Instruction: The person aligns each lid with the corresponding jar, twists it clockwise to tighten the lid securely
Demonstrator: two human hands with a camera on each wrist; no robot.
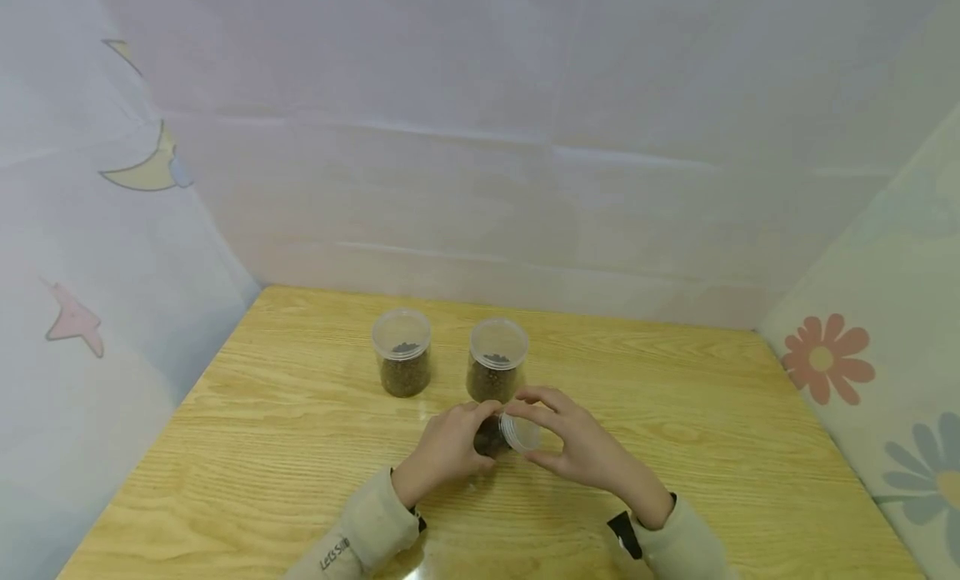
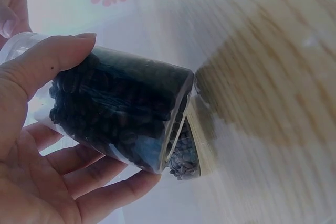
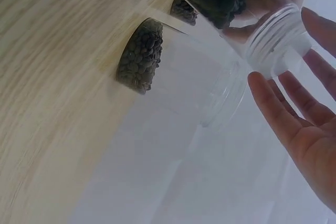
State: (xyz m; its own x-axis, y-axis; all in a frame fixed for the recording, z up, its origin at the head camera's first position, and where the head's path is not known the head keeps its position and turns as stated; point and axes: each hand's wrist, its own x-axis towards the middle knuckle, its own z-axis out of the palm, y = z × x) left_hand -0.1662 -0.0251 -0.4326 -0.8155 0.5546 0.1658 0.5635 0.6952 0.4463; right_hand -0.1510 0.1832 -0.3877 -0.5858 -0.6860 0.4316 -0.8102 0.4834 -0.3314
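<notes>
My left hand (image 1: 450, 442) holds a clear jar (image 2: 121, 103) part-filled with dark beans, its thumb on one side and fingers along the other. The jar is tipped over, its ridged clear lid end (image 3: 278, 40) pointing toward my right hand (image 1: 581, 442). The right thumb and fingers curve around that lid, fingertips right at its edge. Just beyond the hands stands a second jar (image 1: 493, 380) of dark beans, upright with a clear top. To its left a third, similar jar (image 1: 405, 372) also stands upright.
The wooden table (image 1: 300, 447) carries the jars. A pale cloth backdrop (image 1: 487, 205) rises along its back edge, and printed cloth walls (image 1: 885, 255) close in both sides.
</notes>
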